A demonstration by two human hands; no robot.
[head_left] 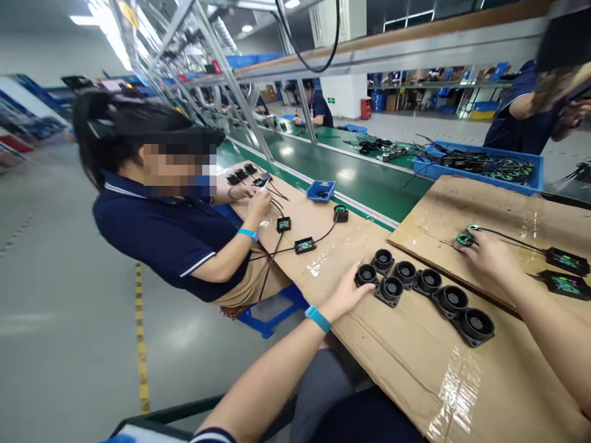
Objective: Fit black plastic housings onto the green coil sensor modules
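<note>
My left hand [347,290] reaches to the left end of a row of several black round housings [422,289] lying on brown cardboard [415,363], its fingers touching the leftmost housing [366,274]. My right hand [490,253] rests on a raised cardboard sheet [484,209] and pinches a small round green circuit part [463,239] with a black wire running right to a black module [567,261]. A blue band [318,318] is on my left wrist.
A co-worker in a dark blue shirt [170,237] sits to my left handling wired modules [305,245]. A green conveyor [355,178] runs behind, carrying a small blue tray [321,190] and a large blue bin of cables [480,165]. Another person [530,117] stands at far right.
</note>
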